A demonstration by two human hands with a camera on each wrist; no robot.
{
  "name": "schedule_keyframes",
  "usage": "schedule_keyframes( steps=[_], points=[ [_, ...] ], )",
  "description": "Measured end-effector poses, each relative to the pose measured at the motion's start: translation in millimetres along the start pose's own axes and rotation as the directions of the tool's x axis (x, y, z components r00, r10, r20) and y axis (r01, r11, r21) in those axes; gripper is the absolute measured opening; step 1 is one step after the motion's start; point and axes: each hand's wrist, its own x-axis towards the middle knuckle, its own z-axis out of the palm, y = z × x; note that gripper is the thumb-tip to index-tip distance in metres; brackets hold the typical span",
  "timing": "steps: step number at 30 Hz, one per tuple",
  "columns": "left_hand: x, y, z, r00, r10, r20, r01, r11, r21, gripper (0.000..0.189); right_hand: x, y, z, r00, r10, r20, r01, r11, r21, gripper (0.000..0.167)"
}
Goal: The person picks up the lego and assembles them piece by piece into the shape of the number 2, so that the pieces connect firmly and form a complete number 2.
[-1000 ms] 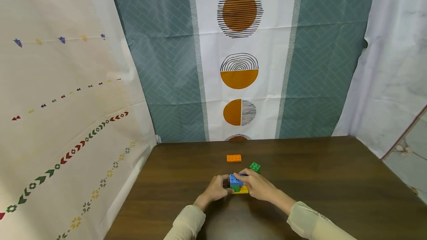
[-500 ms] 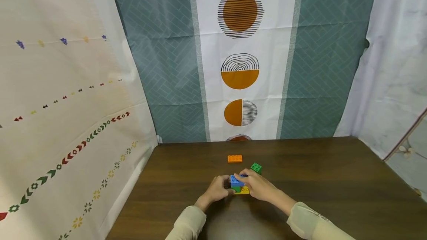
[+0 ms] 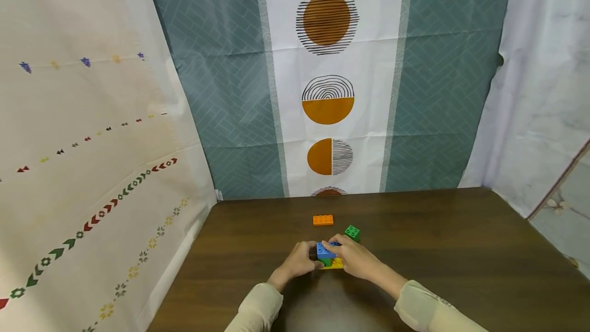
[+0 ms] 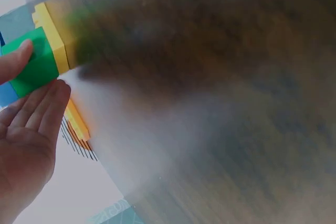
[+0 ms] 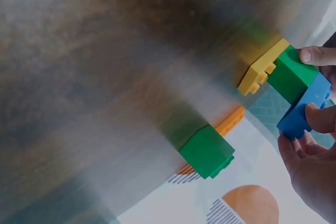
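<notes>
A stack of toy building bricks stands on the table: a flat yellow brick [image 3: 338, 264] at the bottom, a green brick [image 5: 294, 74] on it, and a blue brick [image 5: 304, 111] on top. The blue one juts past the green one on the right. My left hand [image 3: 296, 261] holds the green brick, its thumb on the near side, as the left wrist view shows; the other fingers reach behind the stack. With thumb and fingers my right hand [image 3: 354, 257] pinches the overhanging part of the blue brick. Whether the blue studs are fully pressed down I cannot tell.
Behind my right hand lies a loose green brick [image 3: 352, 231]. Farther back is a flat orange brick [image 3: 323, 220]. The dark wooden table [image 3: 438, 240] ends at patterned cloths hanging at the back and both sides.
</notes>
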Motion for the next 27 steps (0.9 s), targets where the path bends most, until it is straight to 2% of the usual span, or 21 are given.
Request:
schedule_keyframes(
  steps=[5,9,12,19,23,27],
  points=[
    [-1.2,0.4,1.6,0.999,0.039,-0.032,-0.04,0.997,-0.059,0.039,-0.5,-0.4,4.3,0.999,-0.016,-0.035,0.015,0.999,-0.038,0.055],
    [0.3,4.1,1.6,0.994,0.088,-0.069,-0.091,0.995,-0.036,0.034,-2.0,0.0,4.6,0.998,-0.018,-0.061,0.016,0.999,-0.036,0.053],
    [0.6,6.0,0.9,0.992,0.098,-0.083,-0.1,0.995,-0.01,0.032,-2.2,-0.1,4.3,0.997,-0.015,-0.076,0.015,1.0,-0.006,0.052],
    [0.9,3.0,0.6,0.99,0.11,-0.09,-0.112,0.993,-0.022,0.034,-1.1,1.1,3.6,0.996,0.001,-0.092,0.008,0.996,0.091,0.049],
    [1.1,1.2,0.4,0.989,0.125,-0.078,-0.126,0.992,-0.007,0.035,-1.8,2.5,4.8,0.996,0.014,-0.092,-0.001,0.991,0.134,0.049],
    [0.1,-0.6,-0.2,0.991,0.122,-0.047,-0.122,0.993,-0.001,0.035,-4.0,1.5,7.5,0.997,0.056,-0.061,-0.041,0.976,0.213,0.05]
  ],
)
